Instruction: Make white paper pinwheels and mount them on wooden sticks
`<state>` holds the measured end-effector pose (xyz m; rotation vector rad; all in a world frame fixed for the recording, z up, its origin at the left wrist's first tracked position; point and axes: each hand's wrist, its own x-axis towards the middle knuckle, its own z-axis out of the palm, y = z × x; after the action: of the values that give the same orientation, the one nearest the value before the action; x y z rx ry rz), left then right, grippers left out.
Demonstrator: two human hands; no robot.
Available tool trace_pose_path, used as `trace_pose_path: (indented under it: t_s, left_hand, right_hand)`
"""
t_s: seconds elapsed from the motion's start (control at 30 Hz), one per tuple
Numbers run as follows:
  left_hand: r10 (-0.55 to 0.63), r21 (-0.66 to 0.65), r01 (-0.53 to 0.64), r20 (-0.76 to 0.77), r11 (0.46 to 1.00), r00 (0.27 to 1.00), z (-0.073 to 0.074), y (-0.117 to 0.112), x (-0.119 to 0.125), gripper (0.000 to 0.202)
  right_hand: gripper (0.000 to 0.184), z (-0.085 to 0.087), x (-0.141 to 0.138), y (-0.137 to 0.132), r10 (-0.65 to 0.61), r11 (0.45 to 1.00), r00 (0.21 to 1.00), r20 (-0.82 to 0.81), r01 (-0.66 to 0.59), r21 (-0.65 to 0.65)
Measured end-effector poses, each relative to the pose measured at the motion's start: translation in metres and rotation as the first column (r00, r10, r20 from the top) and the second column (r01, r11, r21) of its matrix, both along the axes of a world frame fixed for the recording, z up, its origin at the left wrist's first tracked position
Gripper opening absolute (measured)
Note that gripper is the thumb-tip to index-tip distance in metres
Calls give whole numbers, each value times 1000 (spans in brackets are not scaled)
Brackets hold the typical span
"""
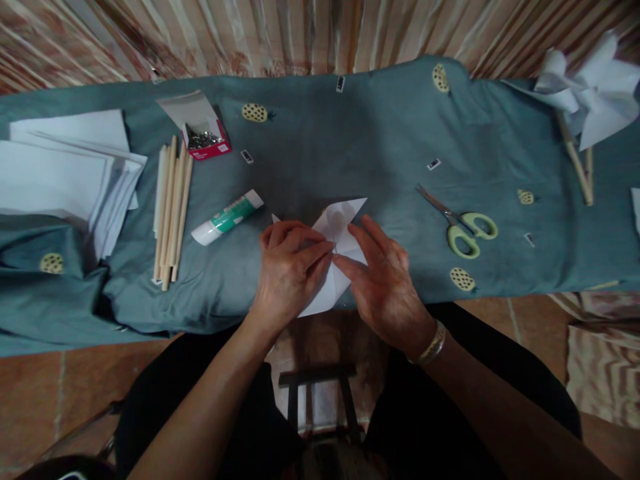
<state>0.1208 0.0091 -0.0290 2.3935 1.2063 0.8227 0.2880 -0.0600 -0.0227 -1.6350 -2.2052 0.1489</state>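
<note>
A folded white paper shape [345, 220] lies at the near edge of a teal cloth [350, 133]. My left hand [287, 267] rests on its left side, fingers curled and pinching the paper near its centre. My right hand [383, 280], with a bracelet at the wrist, presses fingertips on the paper's centre from the right. The lower part of the paper is hidden under both hands.
A glue stick [227, 217] lies left of the paper, beside a bundle of wooden sticks [171, 210]. A stack of white sheets [65, 173] sits far left. A small box of pins [203, 133] is behind. Green-handled scissors [463, 227] lie right. Finished paper pinwheels [590, 87] are far right.
</note>
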Motion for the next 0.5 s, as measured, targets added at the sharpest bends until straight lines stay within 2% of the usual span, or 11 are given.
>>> trace_pose_path:
  t_s: [0.5]
  left_hand:
    - [25, -16, -25, -22, 1000, 999, 2, 4, 0, 11]
  right_hand:
    - [29, 0, 0, 0, 15, 1000, 1000, -15, -15, 14]
